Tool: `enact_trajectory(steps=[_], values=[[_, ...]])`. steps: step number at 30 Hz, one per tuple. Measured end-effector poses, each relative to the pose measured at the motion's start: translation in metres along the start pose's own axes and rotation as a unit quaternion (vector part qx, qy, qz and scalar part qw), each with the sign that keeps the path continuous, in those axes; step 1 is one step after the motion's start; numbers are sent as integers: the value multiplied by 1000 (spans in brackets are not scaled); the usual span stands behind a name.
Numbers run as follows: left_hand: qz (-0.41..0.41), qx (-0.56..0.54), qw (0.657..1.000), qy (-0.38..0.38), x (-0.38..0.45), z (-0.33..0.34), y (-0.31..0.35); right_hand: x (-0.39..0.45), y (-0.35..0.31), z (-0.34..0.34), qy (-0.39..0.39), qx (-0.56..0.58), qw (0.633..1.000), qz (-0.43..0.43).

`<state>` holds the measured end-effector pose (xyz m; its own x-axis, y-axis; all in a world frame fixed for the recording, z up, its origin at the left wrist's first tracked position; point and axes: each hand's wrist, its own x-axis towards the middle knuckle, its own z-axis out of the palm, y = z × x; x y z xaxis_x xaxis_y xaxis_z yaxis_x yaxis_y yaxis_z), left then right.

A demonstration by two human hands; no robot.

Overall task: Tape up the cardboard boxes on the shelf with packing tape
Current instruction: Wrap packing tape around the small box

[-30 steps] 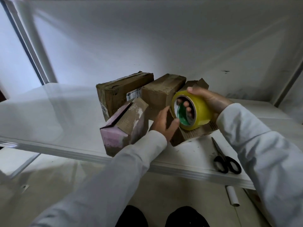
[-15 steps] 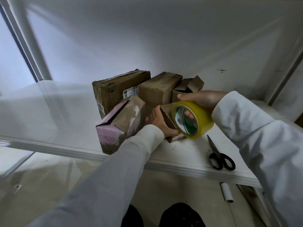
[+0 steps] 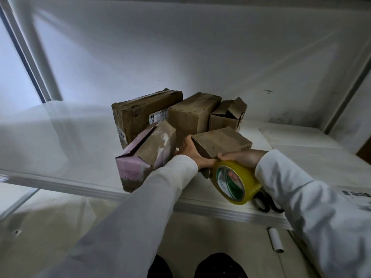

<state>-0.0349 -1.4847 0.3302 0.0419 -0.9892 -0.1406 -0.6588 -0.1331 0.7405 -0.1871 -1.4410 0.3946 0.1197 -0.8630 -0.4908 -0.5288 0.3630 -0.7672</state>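
Small brown box [image 3: 220, 142] sits near the front edge of the white shelf [image 3: 84, 185]; all places below are taken from this box.

Left hand [image 3: 192, 155] grasps the box's left end, fingers curled round its near corner. Right hand [image 3: 241, 157] is just in front of the box on its right side, fingers through the core of a yellow tape roll [image 3: 236, 182] and gripping it; thumb touches the box's front edge. Roll hangs in front of and below the box, tilted.

Left of it: pink box [image 3: 144, 155], tipped, flap open. Behind it: long brown box [image 3: 140, 113] with a label, a plain brown box [image 3: 192, 113], and an open-flapped box [image 3: 226, 115] behind right.

Scissors [image 3: 267, 203] lie to the front right, mostly hidden by the roll and sleeve. A white tube [image 3: 276, 239] lies on the floor below.
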Motion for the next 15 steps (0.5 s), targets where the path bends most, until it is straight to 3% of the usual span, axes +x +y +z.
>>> enact_trajectory(steps=[9, 11, 13, 15], values=[[23, 18, 1000, 1, -6, -7, 4, 13, 4, -4, -35, 18, 999, 35], [13, 125, 992, -30, -8, -19, 12, 14, 3, -6, -37, 19, 998, 38], [19, 305, 950, -70, -12, -38, 21, 16, 3, -7, -26, 21, 998, 52], [67, 389, 914, -94, -18, -55, 32, 21, 2, -5, -19, 19, 998, 61]])
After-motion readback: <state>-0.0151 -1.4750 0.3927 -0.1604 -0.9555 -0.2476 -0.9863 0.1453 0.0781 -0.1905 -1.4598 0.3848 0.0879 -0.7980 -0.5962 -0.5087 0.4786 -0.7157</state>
